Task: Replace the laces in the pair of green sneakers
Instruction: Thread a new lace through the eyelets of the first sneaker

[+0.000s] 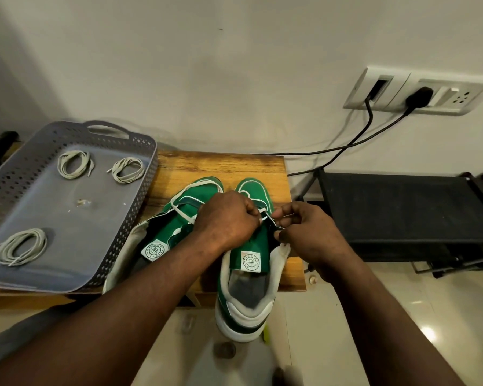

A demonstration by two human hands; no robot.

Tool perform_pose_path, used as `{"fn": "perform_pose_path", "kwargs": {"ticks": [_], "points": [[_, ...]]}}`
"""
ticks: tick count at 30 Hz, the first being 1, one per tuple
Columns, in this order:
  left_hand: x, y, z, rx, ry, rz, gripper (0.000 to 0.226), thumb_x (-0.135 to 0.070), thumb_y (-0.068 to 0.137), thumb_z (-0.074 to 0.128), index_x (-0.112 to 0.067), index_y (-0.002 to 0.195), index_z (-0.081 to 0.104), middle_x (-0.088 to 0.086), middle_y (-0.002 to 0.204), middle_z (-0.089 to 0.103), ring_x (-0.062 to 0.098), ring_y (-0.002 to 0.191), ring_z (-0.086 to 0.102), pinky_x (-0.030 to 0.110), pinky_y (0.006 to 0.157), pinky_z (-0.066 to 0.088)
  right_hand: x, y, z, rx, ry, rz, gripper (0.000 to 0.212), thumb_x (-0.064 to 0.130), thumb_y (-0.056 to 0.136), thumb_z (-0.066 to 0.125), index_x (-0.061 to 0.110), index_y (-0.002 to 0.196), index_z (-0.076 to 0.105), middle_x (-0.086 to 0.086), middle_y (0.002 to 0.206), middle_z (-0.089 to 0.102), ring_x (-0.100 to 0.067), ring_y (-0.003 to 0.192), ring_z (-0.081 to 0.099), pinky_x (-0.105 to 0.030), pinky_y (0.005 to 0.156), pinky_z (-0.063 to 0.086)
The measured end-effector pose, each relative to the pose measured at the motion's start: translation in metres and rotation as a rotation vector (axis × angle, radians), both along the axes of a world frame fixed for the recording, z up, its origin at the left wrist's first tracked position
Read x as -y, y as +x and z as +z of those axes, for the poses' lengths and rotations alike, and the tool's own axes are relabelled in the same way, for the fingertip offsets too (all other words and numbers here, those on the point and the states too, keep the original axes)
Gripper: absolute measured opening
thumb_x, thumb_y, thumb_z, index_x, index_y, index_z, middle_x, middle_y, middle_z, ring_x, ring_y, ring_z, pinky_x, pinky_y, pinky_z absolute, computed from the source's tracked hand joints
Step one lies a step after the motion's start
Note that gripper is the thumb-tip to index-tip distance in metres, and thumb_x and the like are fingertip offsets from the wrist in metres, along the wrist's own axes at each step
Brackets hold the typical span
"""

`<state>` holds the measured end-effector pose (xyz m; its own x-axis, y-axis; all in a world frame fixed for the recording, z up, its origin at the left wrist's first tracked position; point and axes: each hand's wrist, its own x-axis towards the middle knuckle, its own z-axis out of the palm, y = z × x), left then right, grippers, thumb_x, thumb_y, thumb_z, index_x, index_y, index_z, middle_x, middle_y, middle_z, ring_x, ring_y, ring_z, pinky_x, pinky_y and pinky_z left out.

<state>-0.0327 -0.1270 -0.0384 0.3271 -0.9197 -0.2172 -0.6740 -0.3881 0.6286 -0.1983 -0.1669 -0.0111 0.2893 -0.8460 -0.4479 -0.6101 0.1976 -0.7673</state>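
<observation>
Head view: at centre frame, two green sneakers are sitting on the worktop (221,165), the right sneaker (251,188) overhanging its near edge. The left hand (229,221) is holding a white lace (179,210) in a tight grip, the lace trailing over the left sneaker (173,224). The right hand (299,232) is pinching the right sneaker's eyelet edge. At left, a tray (142,196) is holding three coiled laces (74,164).

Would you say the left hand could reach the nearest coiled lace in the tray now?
Probably yes: the coiled lace lies uncovered in the open tray, though the left hand pinches the sneaker's lace.
</observation>
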Motion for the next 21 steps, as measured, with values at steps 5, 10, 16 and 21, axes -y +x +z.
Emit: {"fn": "perform_pose_path", "kwargs": {"ticks": [5,10,16,21], "points": [[0.000,-0.002,0.001,-0.016,0.021,-0.011,0.007,-0.032,0.090,0.076,-0.035,0.090,0.083,-0.014,0.100,0.079,0.013,0.096,0.069,0.043,0.096,0.057,0.001,0.001,-0.002,0.012,0.006,-0.006,0.036,-0.007,0.087,0.067,0.026,0.103,0.071,-0.002,0.099,0.074,-0.018,0.092,0.072,-0.029,0.067,0.056],[0.000,-0.005,-0.002,-0.017,0.000,0.023,0.007,-0.036,0.091,0.075,-0.036,0.091,0.082,-0.016,0.098,0.078,0.014,0.097,0.068,0.047,0.097,0.056,0.001,0.001,-0.004,0.003,-0.002,0.008,0.038,-0.007,0.087,0.067,0.027,0.105,0.070,-0.002,0.099,0.074,-0.017,0.092,0.073,-0.032,0.071,0.060],[-0.002,-0.013,-0.008,0.004,-0.018,0.091,0.011,-0.038,0.092,0.073,-0.034,0.085,0.080,-0.015,0.088,0.075,0.016,0.092,0.067,0.052,0.097,0.053,0.002,0.001,-0.005,-0.006,-0.019,0.031,0.040,-0.007,0.087,0.067,0.028,0.107,0.069,-0.002,0.101,0.072,-0.017,0.095,0.071,-0.035,0.077,0.063],[-0.001,-0.012,-0.010,-0.076,-0.007,0.085,0.013,-0.035,0.092,0.074,-0.035,0.079,0.077,-0.017,0.086,0.073,0.016,0.092,0.067,0.050,0.095,0.054,0.003,0.001,-0.006,-0.029,-0.040,0.045,0.040,-0.005,0.086,0.067,0.029,0.108,0.069,0.001,0.101,0.074,-0.017,0.094,0.072,-0.041,0.079,0.065]]}}
